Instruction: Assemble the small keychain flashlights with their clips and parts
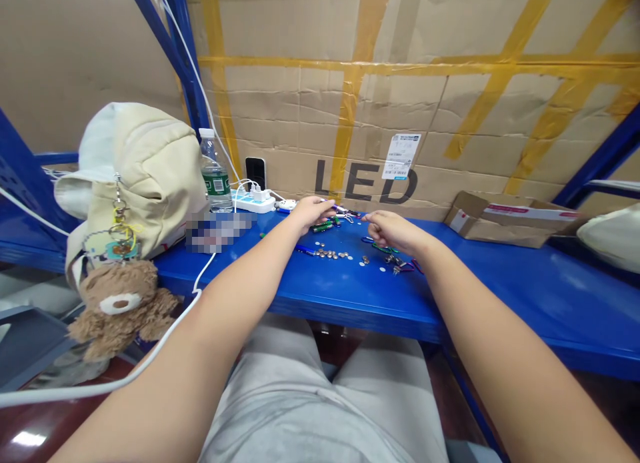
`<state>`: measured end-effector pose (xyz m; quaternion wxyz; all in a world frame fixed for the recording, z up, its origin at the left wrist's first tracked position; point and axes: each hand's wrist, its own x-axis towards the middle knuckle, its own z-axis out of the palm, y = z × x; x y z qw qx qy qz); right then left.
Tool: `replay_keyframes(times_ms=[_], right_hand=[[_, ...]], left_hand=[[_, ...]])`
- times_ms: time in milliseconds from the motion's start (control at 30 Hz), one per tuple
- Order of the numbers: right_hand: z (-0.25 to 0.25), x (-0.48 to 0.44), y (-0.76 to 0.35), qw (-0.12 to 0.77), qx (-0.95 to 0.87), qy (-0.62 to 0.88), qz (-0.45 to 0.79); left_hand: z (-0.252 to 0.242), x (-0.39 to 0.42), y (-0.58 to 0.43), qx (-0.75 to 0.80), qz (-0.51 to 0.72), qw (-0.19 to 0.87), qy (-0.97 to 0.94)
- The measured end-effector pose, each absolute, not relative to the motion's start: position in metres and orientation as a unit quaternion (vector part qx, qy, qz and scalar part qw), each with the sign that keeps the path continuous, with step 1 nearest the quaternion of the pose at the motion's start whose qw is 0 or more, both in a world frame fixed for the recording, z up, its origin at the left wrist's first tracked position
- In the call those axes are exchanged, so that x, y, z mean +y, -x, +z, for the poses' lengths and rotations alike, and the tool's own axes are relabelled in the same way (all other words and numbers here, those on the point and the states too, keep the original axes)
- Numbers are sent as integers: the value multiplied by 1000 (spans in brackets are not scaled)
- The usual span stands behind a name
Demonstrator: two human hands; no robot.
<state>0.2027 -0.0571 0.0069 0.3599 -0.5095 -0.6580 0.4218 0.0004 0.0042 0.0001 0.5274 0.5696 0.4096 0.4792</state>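
My left hand (pixel 313 213) is over the far part of the blue shelf top (pixel 320 283), its fingers drawn together near some slim pen-like items; what they grip is too small to make out. Just below its fingers lie green pen-like sticks (pixel 325 225). Across a narrow gap, my right hand (pixel 389 229) is closed, thumb and forefinger pinched, with the contents hidden. Under it are coloured carabiner-like clips (pixel 384 248) and a small dark metallic cluster (pixel 396 264). Copper and silver coin-like discs (pixel 331 254) are scattered between my hands, beside a blue pen-like stick (pixel 305 250).
A cream bag (pixel 150 163) with a brown plush bear (pixel 120 303) stands left, near a water bottle (pixel 216 176) and a white power strip (pixel 254 201). A white cable (pixel 197 296) crosses my left forearm. An open cardboard box (pixel 505 217) sits right; taped cardboard (pixel 300 116) walls the back.
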Motion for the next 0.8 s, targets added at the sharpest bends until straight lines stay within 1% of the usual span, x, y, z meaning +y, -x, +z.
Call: replay_keyframes(times_ms=[100,267,367,467,533,633,700,800], right_hand=[[8,-58,-203,352,-655,529,410],[11,-63,-200,309,-660,546,413],[12,-65,-198,294,-671,548,404],[13,-67,-197,281,-687,545,390],[13,-67,-197,272,-703,544,368],[14,-68,-199,252,-727,547,328],[15,-68,-200,236,-746,541,307],[16,-69,-202,223,-767,532,282]], left_hand=[[-2,16,13,447,522,551,-473],[-5,34,28,418,572,578,-406],[-5,37,28,389,596,553,-432],[-2,33,26,406,600,483,-492],[0,30,27,447,567,387,-573],[1,28,34,505,423,234,-715],[1,30,39,524,326,206,-759],[0,33,45,547,277,206,-762]])
